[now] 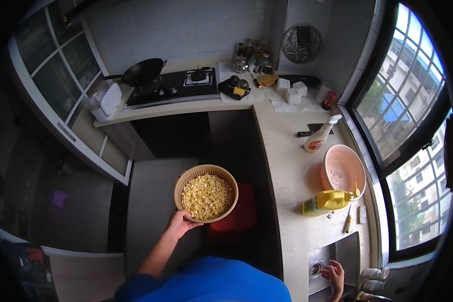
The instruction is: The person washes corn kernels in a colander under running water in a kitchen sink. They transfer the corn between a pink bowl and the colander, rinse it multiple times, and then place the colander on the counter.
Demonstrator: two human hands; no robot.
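Observation:
My left hand (181, 225) grips the near-left rim of a round beige colander (226, 173), thumb over the edge. Pale yellow corn kernels (208, 196) fill much of it. The colander is held out over the floor, left of the counter. At the lower right, my right hand (334, 274) hangs over the steel sink (348, 251), close to the drain (315, 269). Its fingers are slightly bent and apart, with nothing seen in them.
A yellow detergent bottle (328, 202), pink basin (345, 173) and spray bottle (322, 133) stand along the right counter beside the window. Below the colander is a red stool (244, 214). A black wok (143, 73) rests on the stove (173, 89) at the back.

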